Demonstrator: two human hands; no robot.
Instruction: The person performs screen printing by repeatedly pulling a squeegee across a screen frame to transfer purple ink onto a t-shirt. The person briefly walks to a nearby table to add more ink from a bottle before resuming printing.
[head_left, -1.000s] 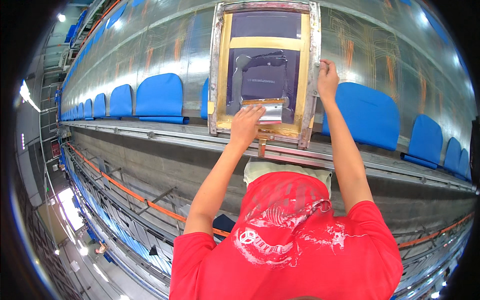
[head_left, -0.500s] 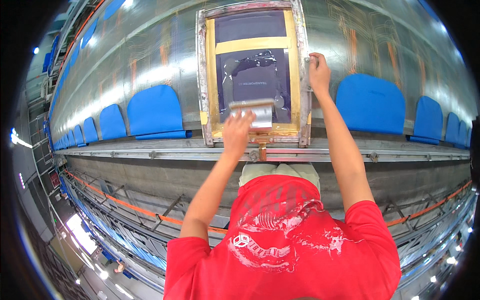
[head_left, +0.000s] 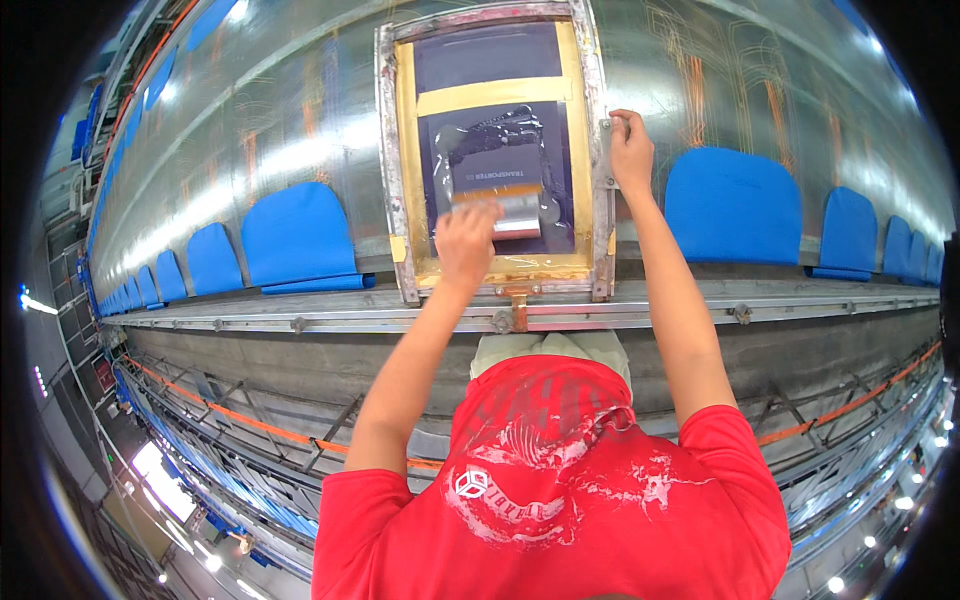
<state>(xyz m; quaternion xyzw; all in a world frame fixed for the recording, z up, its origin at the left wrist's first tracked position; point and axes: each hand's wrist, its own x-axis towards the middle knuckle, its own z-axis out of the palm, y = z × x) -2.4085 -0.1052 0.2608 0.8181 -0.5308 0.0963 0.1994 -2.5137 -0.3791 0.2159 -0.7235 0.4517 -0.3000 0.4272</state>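
Note:
A printing screen (head_left: 388, 150) with a worn, paint-stained frame and yellow tape inside lies on the long metal table. Its dark mesh carries a wet, glossy smear of clear ink (head_left: 500, 130) beyond the squeegee. My left hand (head_left: 468, 242) is closed around the left part of a squeegee (head_left: 517, 215) with a metal holder and an orange edge, resting on the near half of the mesh. At the frame's right side, my right hand (head_left: 631, 150) has its fingers curled on the outer edge, beside small bolts.
Blue rounded sheets (head_left: 735, 208) lie in a row along the table on both sides of the screen. A metal rail (head_left: 400, 318) with clamps runs along the near edge, and a copper-coloured bracket (head_left: 519, 310) meets the frame there. Racks with orange bars stand behind me.
My left hand has pushed the squeegee a little farther from me across the mesh, and its orange edge now shows. The right hand stays at the frame's side. The whole view has shifted slightly.

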